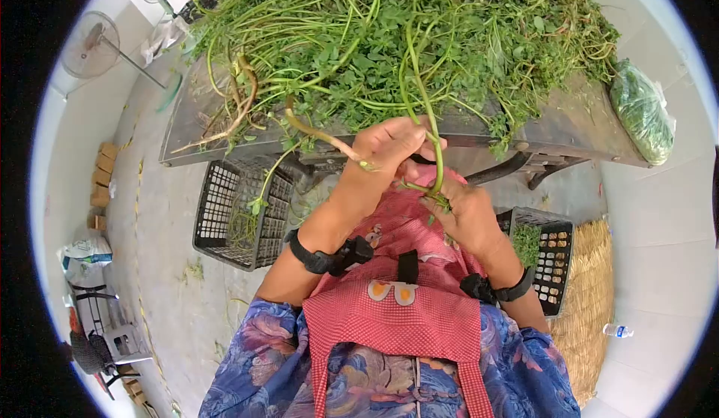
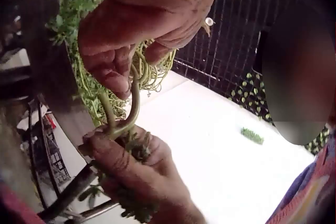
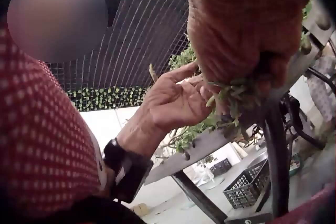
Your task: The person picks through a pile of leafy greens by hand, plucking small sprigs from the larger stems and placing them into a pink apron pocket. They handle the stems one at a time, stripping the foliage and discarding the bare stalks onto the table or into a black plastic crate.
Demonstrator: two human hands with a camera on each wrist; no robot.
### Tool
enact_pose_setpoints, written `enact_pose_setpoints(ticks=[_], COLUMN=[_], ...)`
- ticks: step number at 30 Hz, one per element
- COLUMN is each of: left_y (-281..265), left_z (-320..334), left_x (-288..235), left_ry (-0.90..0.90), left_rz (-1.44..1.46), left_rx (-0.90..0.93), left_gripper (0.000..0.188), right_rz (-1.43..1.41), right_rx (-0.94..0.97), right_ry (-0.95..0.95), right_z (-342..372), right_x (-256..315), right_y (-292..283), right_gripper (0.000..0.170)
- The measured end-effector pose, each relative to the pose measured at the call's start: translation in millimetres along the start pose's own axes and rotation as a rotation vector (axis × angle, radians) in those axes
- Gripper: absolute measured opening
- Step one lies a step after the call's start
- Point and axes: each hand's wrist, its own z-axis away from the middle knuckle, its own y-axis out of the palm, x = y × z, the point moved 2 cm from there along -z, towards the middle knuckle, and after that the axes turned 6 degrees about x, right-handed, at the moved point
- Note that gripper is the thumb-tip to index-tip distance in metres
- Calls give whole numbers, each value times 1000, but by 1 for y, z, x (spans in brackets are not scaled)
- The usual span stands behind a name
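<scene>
A person's left hand (image 1: 383,150) pinches a green stem (image 1: 439,165) while the right hand (image 1: 470,216) grips its leafy lower end, thumb against it, before a red apron (image 1: 393,313) and a table (image 1: 558,127) heaped with greens (image 1: 457,51).

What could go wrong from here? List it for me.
The bent stem between the left hand and right hand might snap. The green pile looks tangled, so a tug could drag more along. The brown stalk overhanging the table edge might get knocked down.
</scene>
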Motion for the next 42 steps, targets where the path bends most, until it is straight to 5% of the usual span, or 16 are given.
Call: enact_pose_setpoints(ticks=[5, 7, 8, 10, 15, 20, 24, 27, 30, 37, 39, 42], left_y=[-9, -10, -11, -10, -9, -12, -10, -11, -16, -8, -8, -1], left_z=[-1, -1, 0, 0, 0, 2, 4, 1, -1, 11, 17, 26], left_x=[13, 15, 17, 18, 18, 27, 23, 26, 29, 11, 4, 4], left_ry=[-73, -45, -58, -47, -65, 147, 149, 133, 29, -78, 2, 127], left_rz=[50, 27, 28, 144, 233, -226, -350, -153, 181, 165, -2, -268], left_rx=[-34, -33, -35, -39, -113, -184, -219, -135, -101, -133, -202, -300], left_gripper=[29, 28, 28, 26, 17, 12, 13, 15, 19, 25, 27, 24], right_rz=[85, -361, -371, -703, -758, -832, -763, -861, -633, -347, -548, -578], right_rx=[104, 228, 232, -10, 156, 43, 89, 63, 221, 217, 226, -15], right_ry=[59, 264, 272, 139, 321, 327, 371, 352, 264, -43, 350, 265], right_z=[5, 5, 5, 2, 1, 5, 6, 5, 5, -1, -1, -8], right_x=[-7, -9, -10, -11, -11, -21, -26, -24, -21, -21, -18, -12], right_y=[11, 12, 15, 15, -5, 10, 15, 20, 33, 43, 20, -14], right_gripper=[26, 26, 26, 23, 18, 15, 15, 14, 13, 18, 16, 15])
